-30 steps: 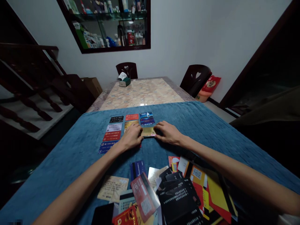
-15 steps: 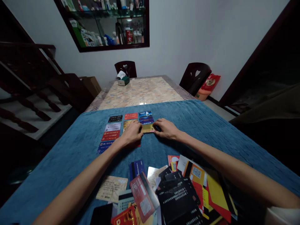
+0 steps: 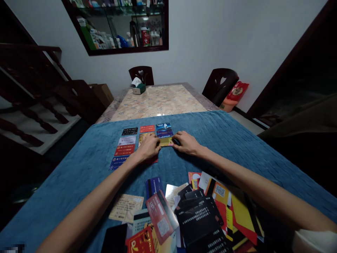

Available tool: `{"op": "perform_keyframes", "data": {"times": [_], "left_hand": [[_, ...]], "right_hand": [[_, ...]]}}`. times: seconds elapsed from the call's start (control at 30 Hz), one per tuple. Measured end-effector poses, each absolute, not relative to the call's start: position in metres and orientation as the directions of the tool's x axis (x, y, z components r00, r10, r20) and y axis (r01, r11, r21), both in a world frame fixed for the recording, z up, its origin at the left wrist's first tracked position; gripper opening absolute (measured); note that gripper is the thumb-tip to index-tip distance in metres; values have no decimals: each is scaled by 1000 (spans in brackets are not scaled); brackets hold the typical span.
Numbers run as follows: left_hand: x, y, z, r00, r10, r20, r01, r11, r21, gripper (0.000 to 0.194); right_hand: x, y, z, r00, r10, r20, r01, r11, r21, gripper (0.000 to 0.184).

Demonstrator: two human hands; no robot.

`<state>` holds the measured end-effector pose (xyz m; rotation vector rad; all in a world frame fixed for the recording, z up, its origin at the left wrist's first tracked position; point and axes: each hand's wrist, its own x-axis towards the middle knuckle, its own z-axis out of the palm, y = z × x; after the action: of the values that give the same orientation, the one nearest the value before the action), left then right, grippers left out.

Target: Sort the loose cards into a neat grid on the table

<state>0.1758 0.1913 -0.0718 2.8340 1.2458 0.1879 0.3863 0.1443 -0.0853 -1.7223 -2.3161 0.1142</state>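
A gold card [image 3: 165, 142] lies on the blue cloth just below a blue picture card [image 3: 164, 130]. My left hand [image 3: 147, 147] is closed, its fingertips on the gold card's left edge. At the opposite edge is my right hand [image 3: 186, 143], also closed, with a small dark thing by its fingers that I cannot make out. Left of these stand laid-out cards: a black card [image 3: 130, 131], a pale card [image 3: 127, 140], a red card [image 3: 124, 150] and a dark blue card [image 3: 118, 163] in one column. An orange-red card [image 3: 147, 128] tops the middle column, partly hidden by my left hand.
Nearer me is a loose, overlapping heap with black cards [image 3: 200, 221], a pink-red card [image 3: 161, 216], a yellow card [image 3: 243, 214] and a beige card [image 3: 126, 208]. The blue cloth [image 3: 223, 140] covers the near table. A tissue box [image 3: 139, 89] stands at the far end, with chairs around.
The view has tilted down slightly, so everything sits a little higher in the picture. Both hands stay at the gold card's edges with hardly any visible movement.
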Motion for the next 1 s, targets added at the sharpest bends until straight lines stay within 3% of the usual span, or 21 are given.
{"op": "perform_keyframes", "data": {"times": [0.67,0.83,1.0], "left_hand": [[182,172,-64,731,672,121,675,-737,11,22],[179,158,-59,716,678,166,682,-730,41,27],[177,127,-50,741,626,242,617,-777,121,32]], "right_hand": [[382,140,-77,-248,964,98,948,262,-178,27],[386,130,-72,-238,964,115,943,258,-211,38],[395,104,-63,-267,947,180,930,302,-208,37]]}}
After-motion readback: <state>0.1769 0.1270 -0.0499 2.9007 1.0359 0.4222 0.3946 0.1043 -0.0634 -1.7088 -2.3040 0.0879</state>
